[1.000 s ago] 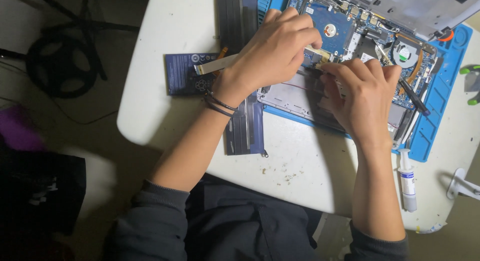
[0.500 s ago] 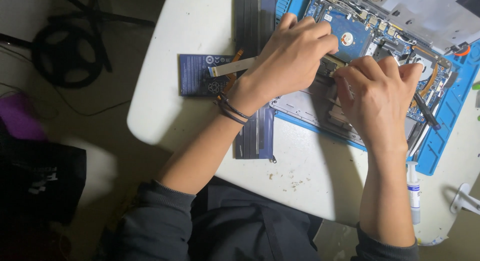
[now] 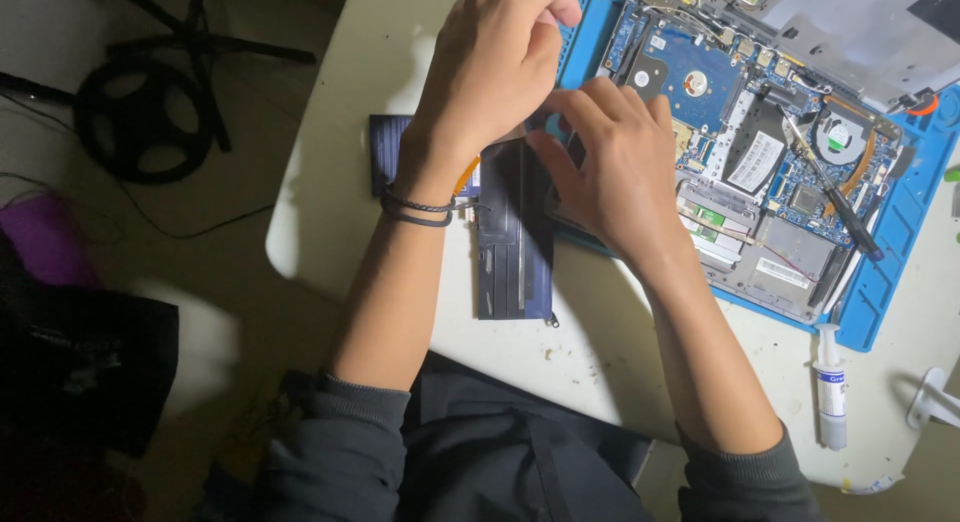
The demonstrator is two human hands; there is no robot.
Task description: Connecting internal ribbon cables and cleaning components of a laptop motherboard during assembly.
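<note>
Dark flat panel [image 3: 515, 252], long and narrow, lying on the white table [image 3: 640, 372] at the left edge of the opened laptop [image 3: 760, 172]; long axis running near to far, far end tucked beneath both hands. Left hand [image 3: 495, 67] arching over that far end from the left, fingers curled together at the panel's top edge; whether actually clamping on it, not discernible. Right hand [image 3: 615, 167] pressing down just right of the panel, fingertips [image 3: 560, 162] touching its far right edge, fingers close together and bent, palm overlapping the laptop's near-left corner. Both hands meeting at the same far end, left hand covering slightly more of it; near end of the panel lying free, pointing toward the body. Second dark flat piece [image 3: 385, 152] showing partly under the left wrist, crossing behind the panel. Laptop resting, base exposed, on a blue mat [image 3: 890, 272], with a blue drive [image 3: 690, 77], a fan [image 3: 835, 137] and circuit boards showing. Screwdriver [image 3: 835, 197] lying slantwise across the boards, well right of the hands. Small white tube [image 3: 830, 387] standing near on the table, right of the right forearm. Black-footed stand [image 3: 140, 112] sitting on the floor at far left.
</note>
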